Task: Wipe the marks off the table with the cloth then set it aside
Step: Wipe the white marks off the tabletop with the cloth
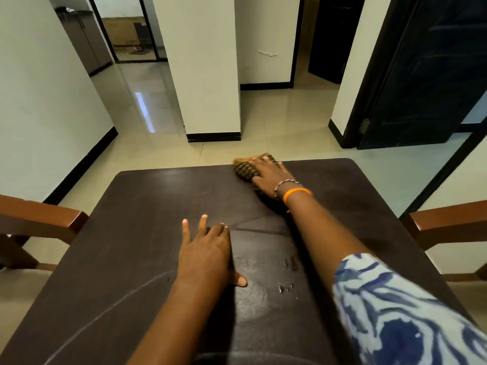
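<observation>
A dark brown table [147, 233] fills the lower half of the view. At its far edge lies a checked brown and orange cloth [245, 170], bunched up. My right hand [268, 173] presses down on the cloth with fingers spread over it, arm stretched out. My left hand [207, 248] rests flat on the middle of the table, fingers straight and spread. Water droplets [288, 287] and a wet smear [291, 263] show on the table near me, right of my left hand. Thin streak lines cross the surface.
Brown wooden chair arms stand at the left [39, 214] and right [448, 219] of the table. Beyond the far edge is tiled floor [276, 122], a white pillar [208, 75] and a dark door [421, 75] at the right.
</observation>
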Demonstrator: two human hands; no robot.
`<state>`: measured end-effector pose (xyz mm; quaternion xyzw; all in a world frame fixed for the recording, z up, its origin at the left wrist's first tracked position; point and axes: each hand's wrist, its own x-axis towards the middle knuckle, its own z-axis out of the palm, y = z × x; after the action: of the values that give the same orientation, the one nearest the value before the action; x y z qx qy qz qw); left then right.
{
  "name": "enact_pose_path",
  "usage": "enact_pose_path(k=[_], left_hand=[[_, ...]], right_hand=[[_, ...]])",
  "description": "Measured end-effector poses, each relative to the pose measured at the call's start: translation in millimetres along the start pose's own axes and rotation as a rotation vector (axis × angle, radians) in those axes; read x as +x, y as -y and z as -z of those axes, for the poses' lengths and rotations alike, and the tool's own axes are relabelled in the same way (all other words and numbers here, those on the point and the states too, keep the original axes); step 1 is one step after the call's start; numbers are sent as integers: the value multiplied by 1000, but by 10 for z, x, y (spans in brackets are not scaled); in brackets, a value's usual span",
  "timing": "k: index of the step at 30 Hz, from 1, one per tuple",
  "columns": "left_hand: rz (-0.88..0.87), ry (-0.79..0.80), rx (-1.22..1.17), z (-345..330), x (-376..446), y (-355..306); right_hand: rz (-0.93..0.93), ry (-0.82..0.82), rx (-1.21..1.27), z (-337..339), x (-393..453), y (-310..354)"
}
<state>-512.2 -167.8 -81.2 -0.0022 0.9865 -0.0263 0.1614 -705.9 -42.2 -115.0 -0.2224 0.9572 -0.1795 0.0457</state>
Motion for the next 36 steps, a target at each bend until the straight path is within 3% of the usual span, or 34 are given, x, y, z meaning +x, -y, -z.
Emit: enact_pose_path(k=[3,6,9,13,19,23,26,31,36], left_hand=[[6,3,-5,-20,-13,17],[4,0,-22,-35,-13,28],[-1,-12,-41,-35,-9,29],[3,-20,-20,-12,-22,12],[120,-102,-41,-39,-326,-56],[97,-83,-116,-95,-600,-120],[24,-5,-62,-94,-674,-100],[5,18,32,-121,-687,-99],[13,9,-10,-158,-689,-86]], right_hand=[[-278,-184,-17,285,-253,-751],[-532,-232,-25,434,-555,-1240],[-612,-275,-42,412,-714,-1252],[-484,-184,-69,211,-808,-723],[-8,57,-72,-307,-799,791],[109,145,-45,-307,-1057,806],[-13,58,3,-73,-1331,310],[-483,-119,-11,319,-1838,-765],[-654,-184,-49,255,-1881,-603]])
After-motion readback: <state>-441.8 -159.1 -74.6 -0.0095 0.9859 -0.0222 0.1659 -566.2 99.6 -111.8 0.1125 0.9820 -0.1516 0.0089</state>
